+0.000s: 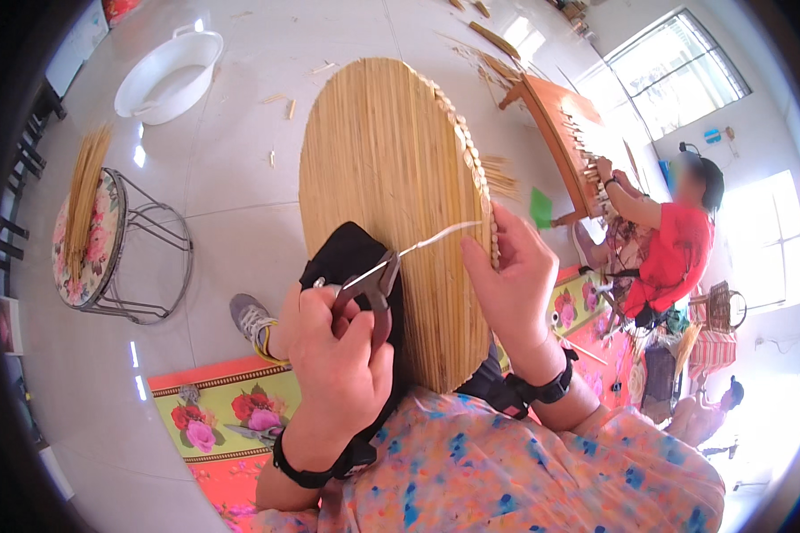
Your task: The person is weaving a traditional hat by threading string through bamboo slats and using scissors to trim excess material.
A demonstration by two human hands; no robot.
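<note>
Across the person's lap, running up toward twelve o'clock, I see the oval panel (382, 160) of pale strips, probably propped there so its bound edge (467, 133), along the one-to-three o'clock side, sits within easy reach. At seven o'clock from centre the left hand (342, 355) is closed around a dark plier-like tool (385, 275), whose head points up across the panel. A thin white strip (440, 236) stretches from there toward three o'clock, where its far end meets the border; I take the tool to be there for a firmer hold on it. The right hand (520, 271) is bent around the border with thumb and fingers, likely steadying it against any pull, though I cannot tell whether it also pinches the strip. At nine o'clock, a floral stool (111, 253) carries a bundle of stalks (84, 204), presumably kept close as stock
</note>
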